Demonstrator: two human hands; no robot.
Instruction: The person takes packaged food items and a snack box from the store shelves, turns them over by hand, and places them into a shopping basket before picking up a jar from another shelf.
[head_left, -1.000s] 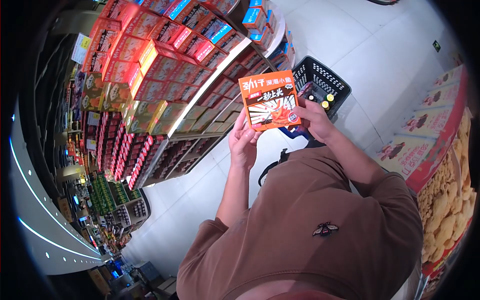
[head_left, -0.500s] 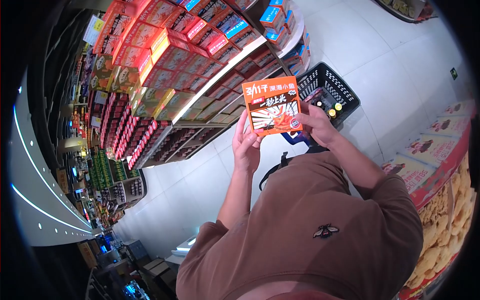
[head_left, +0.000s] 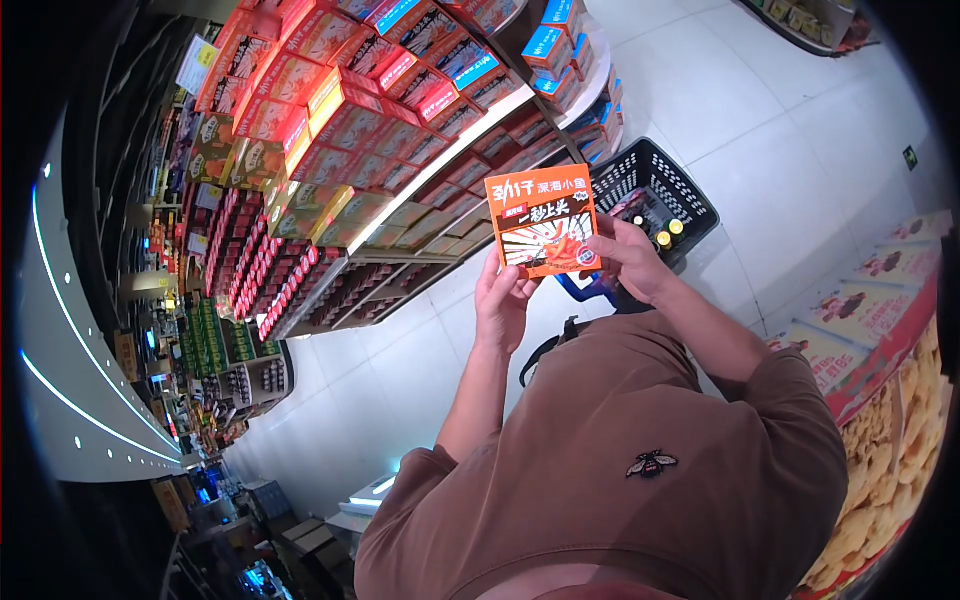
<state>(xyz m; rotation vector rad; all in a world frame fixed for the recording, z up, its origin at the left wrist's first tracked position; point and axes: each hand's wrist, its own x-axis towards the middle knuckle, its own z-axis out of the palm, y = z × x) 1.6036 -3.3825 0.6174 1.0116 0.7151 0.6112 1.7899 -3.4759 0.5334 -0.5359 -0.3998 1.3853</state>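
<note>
An orange box of fish snacks (head_left: 543, 222), with white Chinese lettering and a picture of the food, is held up in front of my chest, its printed front toward me. My left hand (head_left: 503, 308) grips its lower left corner, thumb on the front face and fingers behind. At the lower right edge, my right hand (head_left: 632, 262) has its thumb against the front; its other fingers are partly hidden. Behind the box and my right hand is a black shopping basket (head_left: 700, 200) holding yellow-capped items and a dark package.
A shelf display of stacked red snack boxes (head_left: 350, 130) stands at the upper left, with blue-and-orange boxes (head_left: 548, 52) on its rounded end. White floor tiles (head_left: 790, 150) lie beyond the basket. A red-edged promotional stand (head_left: 870, 360) with bulk food is at my right.
The box sits slightly lower and is tilted a little differently, with both hands still on it. The shelves and basket have shifted slightly in view.
</note>
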